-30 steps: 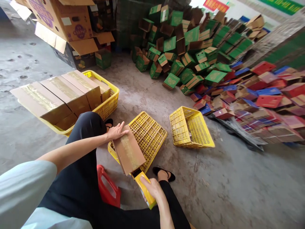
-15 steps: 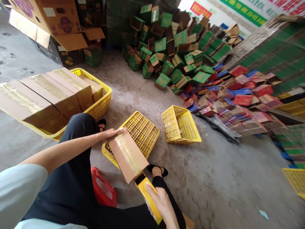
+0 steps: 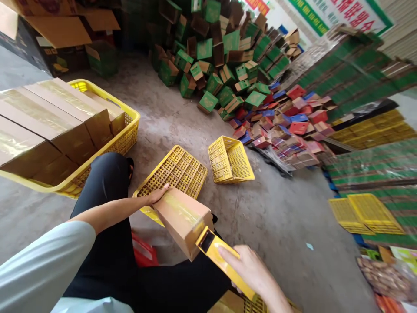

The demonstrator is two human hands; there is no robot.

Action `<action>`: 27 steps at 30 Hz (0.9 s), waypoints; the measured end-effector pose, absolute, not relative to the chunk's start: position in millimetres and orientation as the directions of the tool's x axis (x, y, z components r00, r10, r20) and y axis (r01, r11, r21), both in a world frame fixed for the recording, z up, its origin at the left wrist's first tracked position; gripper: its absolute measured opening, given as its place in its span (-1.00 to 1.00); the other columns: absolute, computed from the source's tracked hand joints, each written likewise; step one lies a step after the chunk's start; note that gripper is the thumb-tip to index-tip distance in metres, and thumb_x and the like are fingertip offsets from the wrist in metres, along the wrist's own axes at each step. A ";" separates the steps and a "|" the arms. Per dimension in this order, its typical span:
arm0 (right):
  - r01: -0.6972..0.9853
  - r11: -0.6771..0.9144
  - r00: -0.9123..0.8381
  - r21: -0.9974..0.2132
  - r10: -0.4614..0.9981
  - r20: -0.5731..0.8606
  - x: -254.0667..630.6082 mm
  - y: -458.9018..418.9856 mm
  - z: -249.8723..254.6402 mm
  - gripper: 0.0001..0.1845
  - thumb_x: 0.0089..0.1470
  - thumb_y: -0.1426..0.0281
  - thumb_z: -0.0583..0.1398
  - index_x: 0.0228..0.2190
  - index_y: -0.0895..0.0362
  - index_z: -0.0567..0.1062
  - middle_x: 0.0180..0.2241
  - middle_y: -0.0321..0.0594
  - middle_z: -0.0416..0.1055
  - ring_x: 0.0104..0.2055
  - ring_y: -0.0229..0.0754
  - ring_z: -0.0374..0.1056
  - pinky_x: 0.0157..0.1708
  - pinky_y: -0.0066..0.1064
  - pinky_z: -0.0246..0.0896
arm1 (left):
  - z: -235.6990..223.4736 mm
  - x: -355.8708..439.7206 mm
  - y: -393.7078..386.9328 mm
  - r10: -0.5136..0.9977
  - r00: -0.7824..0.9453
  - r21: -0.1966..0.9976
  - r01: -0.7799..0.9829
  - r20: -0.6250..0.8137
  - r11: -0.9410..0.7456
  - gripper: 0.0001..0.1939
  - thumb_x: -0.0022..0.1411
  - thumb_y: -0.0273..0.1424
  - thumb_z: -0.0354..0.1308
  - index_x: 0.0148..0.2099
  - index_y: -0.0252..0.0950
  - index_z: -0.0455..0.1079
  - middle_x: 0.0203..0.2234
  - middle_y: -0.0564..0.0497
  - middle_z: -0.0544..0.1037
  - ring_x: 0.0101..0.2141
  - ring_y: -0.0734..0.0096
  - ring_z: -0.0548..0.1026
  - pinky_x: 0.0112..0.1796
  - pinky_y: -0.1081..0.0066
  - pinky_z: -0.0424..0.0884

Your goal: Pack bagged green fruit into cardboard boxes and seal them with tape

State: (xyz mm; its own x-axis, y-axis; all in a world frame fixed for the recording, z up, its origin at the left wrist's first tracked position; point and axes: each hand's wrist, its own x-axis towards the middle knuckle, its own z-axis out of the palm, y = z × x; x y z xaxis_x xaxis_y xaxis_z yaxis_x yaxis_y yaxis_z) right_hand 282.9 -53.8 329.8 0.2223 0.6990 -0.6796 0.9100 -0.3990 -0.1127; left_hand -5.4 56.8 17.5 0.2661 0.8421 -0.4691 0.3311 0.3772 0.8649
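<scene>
A brown cardboard box [image 3: 182, 215] with clear yellowish tape along its top rests over the near part of an upturned yellow crate [image 3: 185, 167]. My left hand [image 3: 159, 195] grips its far left end, thumb along the top edge; the other fingers are partly hidden. Wrapped in my right hand [image 3: 249, 267] is a yellow tape dispenser [image 3: 224, 256]. Its dark-windowed head touches the box's near end, at the end of the tape strip.
At left, a large yellow basket [image 3: 132, 130] holds several taped boxes [image 3: 48, 115]. Another yellow basket [image 3: 243, 158] lies tipped ahead. Green cartons [image 3: 208, 102] and red and blue cartons [image 3: 298, 126] are heaped behind. A red stool [image 3: 143, 252] shows beneath me.
The dispenser has moved right and slightly up with my right hand, staying at the box's near end. The box has tilted, showing more of its side. The whole view has swung right.
</scene>
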 end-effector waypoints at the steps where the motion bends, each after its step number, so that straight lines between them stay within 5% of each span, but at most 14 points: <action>1: 0.888 -0.441 0.223 -0.134 0.666 -0.712 275.5 -47.3 329.6 -0.41 0.12 -0.18 0.21 -0.59 0.04 0.36 -0.67 -0.18 0.47 -0.62 -0.10 0.47 -0.65 -0.44 0.24 | 19.0 -7.8 59.4 0.851 0.233 0.856 0.355 -0.470 0.376 0.10 0.30 0.37 -0.43 0.11 -0.43 0.57 0.03 -0.40 0.64 0.11 -0.22 0.58 0.10 0.06 0.48; 4: 0.839 -0.485 0.152 -0.244 0.641 -0.752 255.1 -26.8 327.4 -0.42 0.16 -0.19 0.17 -0.50 0.06 0.43 -0.67 -0.16 0.51 -0.65 -0.10 0.46 -0.67 -0.43 0.30 | 33.4 -12.8 69.9 0.889 0.173 0.868 0.358 -0.425 0.345 0.08 0.29 0.39 -0.34 0.10 -0.47 0.55 0.08 -0.44 0.60 0.21 -0.36 0.47 0.20 -0.05 0.35; 7: 0.809 -0.465 0.062 -0.361 0.677 -0.733 237.1 -5.6 322.8 -0.43 0.21 -0.16 0.14 -0.47 0.08 0.45 -0.68 -0.20 0.50 -0.68 -0.15 0.43 -0.66 -0.45 0.30 | 64.5 -21.8 81.4 0.942 0.188 0.933 0.285 -0.280 0.220 0.04 0.40 0.29 -0.44 0.26 -0.46 0.46 0.23 -0.32 0.51 0.27 -0.18 0.42 0.25 0.05 0.34; 11: 0.763 -0.485 0.027 -0.427 0.684 -0.729 223.6 18.6 315.1 -0.44 0.20 -0.14 0.18 -0.46 0.09 0.45 -0.69 -0.23 0.47 -0.70 -0.20 0.38 -0.67 -0.48 0.26 | 122.8 -45.9 86.3 0.918 0.381 0.980 0.110 0.110 -0.163 -0.17 0.54 0.10 -0.44 0.47 -0.32 0.22 0.42 -0.14 0.28 0.40 0.09 0.25 0.35 0.13 0.24; 14: 0.734 -0.509 0.004 -0.449 0.665 -0.747 223.9 26.0 311.5 -0.43 0.22 -0.13 0.17 -0.44 0.12 0.46 -0.67 -0.19 0.48 -0.67 -0.20 0.39 -0.65 -0.49 0.26 | 158.8 -54.2 82.0 0.687 0.603 0.814 0.103 0.406 -0.571 -0.30 0.58 0.01 -0.27 0.49 -0.30 0.19 0.46 -0.12 0.19 0.46 0.10 0.09 0.44 0.10 0.02; 19: 0.697 -0.533 0.005 -0.480 0.673 -0.740 228.2 15.1 310.5 -0.43 0.21 -0.16 0.17 -0.42 0.11 0.43 -0.67 -0.22 0.47 -0.65 -0.18 0.40 -0.62 -0.47 0.29 | 168.1 -39.6 79.5 0.404 0.787 0.465 0.169 0.467 -0.869 -0.14 0.49 0.11 -0.03 0.49 -0.50 0.16 0.43 -0.34 0.20 0.47 -0.01 0.04 0.47 0.08 -0.12; 27: 0.635 -0.534 -0.060 -0.558 0.685 -0.726 236.2 -2.5 303.5 -0.41 0.15 -0.21 0.18 -0.37 0.09 0.41 -0.64 -0.28 0.49 -0.62 -0.17 0.43 -0.59 -0.45 0.33 | 155.9 -41.2 87.0 0.361 0.842 0.421 0.180 0.402 -0.889 -0.06 0.42 0.18 0.02 0.52 -0.45 0.08 0.46 -0.33 0.10 0.46 -0.04 0.09 0.46 0.07 -0.06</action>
State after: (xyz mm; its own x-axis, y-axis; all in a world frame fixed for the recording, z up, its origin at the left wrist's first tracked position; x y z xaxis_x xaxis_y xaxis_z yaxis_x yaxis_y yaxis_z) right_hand 236.2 -2.5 303.5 -0.0604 0.6854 -0.7256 0.6352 -0.5344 -0.5576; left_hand -41.2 87.0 155.9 0.8416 0.3606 0.4020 0.1797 -0.8890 0.4211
